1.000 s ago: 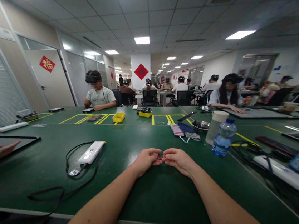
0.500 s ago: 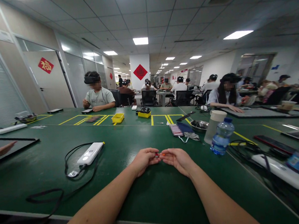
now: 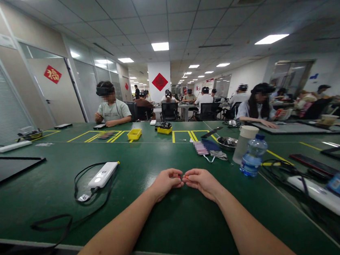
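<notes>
Over the green table [image 3: 159, 227] my two hands almost meet at the fingertips. My left hand [image 3: 167, 181] pinches a tiny red piece [image 3: 180, 176] between thumb and fingers. A tiny orange piece [image 3: 187, 177] is pinched by my right hand [image 3: 203, 182]. Both pieces are mostly covered by the fingers and too small for me to tell their kind. A small gap shows between the fingertips of the two hands.
A white power bank [image 3: 104, 174] with a black cable lies to the left. Rightward stand a water bottle [image 3: 253, 155] and a pale cup [image 3: 243, 143]. Yellow trays [image 3: 134, 134] sit farther back. Other people work around the tables.
My fingertips have shifted slightly, and the red and orange pieces show less than before. Another person's hand at the left edge has gone from view.
</notes>
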Demonstrator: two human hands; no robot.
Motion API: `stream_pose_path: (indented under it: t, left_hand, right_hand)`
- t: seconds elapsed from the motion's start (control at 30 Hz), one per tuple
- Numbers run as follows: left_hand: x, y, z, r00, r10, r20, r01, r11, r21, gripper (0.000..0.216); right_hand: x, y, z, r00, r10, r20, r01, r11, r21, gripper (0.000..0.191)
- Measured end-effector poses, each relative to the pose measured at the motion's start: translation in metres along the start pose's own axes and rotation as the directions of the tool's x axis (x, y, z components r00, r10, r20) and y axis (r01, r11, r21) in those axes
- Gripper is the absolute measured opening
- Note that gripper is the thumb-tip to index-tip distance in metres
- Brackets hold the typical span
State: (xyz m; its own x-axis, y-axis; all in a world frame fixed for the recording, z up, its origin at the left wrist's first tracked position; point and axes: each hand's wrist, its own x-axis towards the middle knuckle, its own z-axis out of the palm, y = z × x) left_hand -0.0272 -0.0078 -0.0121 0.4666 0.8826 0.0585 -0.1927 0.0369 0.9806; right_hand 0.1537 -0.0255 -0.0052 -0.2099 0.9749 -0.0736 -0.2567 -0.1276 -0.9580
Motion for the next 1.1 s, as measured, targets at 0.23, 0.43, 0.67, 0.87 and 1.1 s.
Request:
stream_pose_path:
  t: [0.23,0.43,0.67,0.87,1.1]
  left_hand:
    - [-0.001,0.005,-0.001,0.999,-0.053,-0.001,0.052,0.995,-0.087,0.031]
    - [0.001,0.004,-0.002,0.995,-0.095,-0.022,0.09,0.984,-0.154,0.035]
    - [0.0,0.006,-0.002,0.995,-0.095,-0.017,0.092,0.984,-0.15,0.037]
    - [-0.001,0.005,0.001,0.997,-0.069,-0.018,0.067,0.994,-0.089,0.036]
    - [0.0,0.004,0.002,0.998,-0.056,-0.026,0.055,0.998,-0.027,0.03]
  right_hand:
    - [-0.002,-0.001,0.0,1.0,-0.026,0.018,0.026,0.999,-0.019,0.022]
    - [-0.002,-0.006,0.002,0.999,0.034,0.002,-0.034,0.994,0.103,0.024]
    - [-0.004,-0.008,0.003,0.999,0.042,0.002,-0.041,0.993,0.111,0.014]
    - [0.0,-0.003,-0.001,1.0,0.023,0.002,-0.023,0.999,0.048,0.015]
    - [0.002,0.004,-0.003,1.0,-0.013,-0.008,0.013,1.0,-0.018,0.018]
